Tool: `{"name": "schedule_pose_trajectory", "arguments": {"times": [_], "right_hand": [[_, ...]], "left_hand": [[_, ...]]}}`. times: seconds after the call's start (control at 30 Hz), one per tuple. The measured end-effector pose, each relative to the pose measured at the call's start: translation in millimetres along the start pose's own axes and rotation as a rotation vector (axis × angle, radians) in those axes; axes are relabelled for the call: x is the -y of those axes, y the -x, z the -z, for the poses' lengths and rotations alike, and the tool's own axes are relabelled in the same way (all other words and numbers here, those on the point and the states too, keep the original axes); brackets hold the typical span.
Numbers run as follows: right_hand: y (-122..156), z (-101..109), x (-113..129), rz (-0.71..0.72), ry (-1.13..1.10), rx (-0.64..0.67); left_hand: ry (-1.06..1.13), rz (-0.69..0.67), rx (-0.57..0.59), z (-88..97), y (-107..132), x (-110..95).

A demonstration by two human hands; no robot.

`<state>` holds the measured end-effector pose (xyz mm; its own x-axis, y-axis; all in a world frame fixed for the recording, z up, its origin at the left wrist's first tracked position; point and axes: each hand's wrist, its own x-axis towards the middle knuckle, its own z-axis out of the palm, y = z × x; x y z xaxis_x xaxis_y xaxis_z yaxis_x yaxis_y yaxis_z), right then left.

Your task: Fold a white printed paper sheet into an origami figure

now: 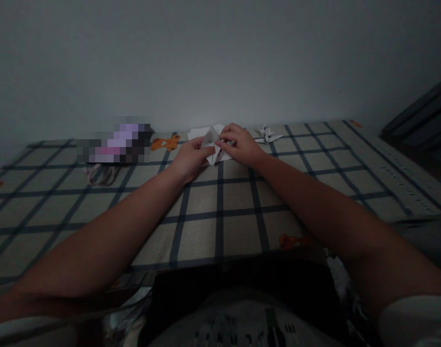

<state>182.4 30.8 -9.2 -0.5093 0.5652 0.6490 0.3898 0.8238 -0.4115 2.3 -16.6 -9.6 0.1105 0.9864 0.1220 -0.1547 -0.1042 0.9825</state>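
Observation:
Both my hands meet over a partly folded piece of white paper [214, 144] on a checked cloth [220, 202]. My left hand [190, 155] pinches the paper's left side between thumb and fingers. My right hand [238, 142] is closed on its right side, fingers pressing a fold. More white paper [199, 132] lies flat just behind the hands. A finished white paper crane [265, 135] stands on the cloth a little to the right of my right hand.
A blurred-out purple and grey object [114, 143] lies at the back left with a pale cord loop [99, 174] below it. Orange bear prints [165, 142] dot the cloth. A plain wall rises behind, and dark furniture [422, 125] stands at the far right.

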Motion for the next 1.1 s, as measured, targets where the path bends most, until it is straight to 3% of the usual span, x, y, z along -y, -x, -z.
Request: {"name": "schedule_pose_trajectory", "arguments": {"times": [0.23,0.6,0.9,1.1], "right_hand": [[-2.0,1.5,-1.1,-0.043,-0.032,-0.013],[-2.1,-3.8,-2.1,0.005,-0.02,-0.049],[-1.8,-3.9,-2.9,0.005,0.002,-0.007],[-1.0,-4.3,2.0,-0.009,-0.063,-0.065]], "left_hand": [[0.065,-0.01,0.054,-7.2,4.9,-6.0],[0.077,-0.004,0.031,-6.2,4.4,-4.3],[0.032,-0.002,0.033,-7.0,4.0,-2.3],[-0.041,-0.016,0.029,-4.4,1.6,0.9]]}}
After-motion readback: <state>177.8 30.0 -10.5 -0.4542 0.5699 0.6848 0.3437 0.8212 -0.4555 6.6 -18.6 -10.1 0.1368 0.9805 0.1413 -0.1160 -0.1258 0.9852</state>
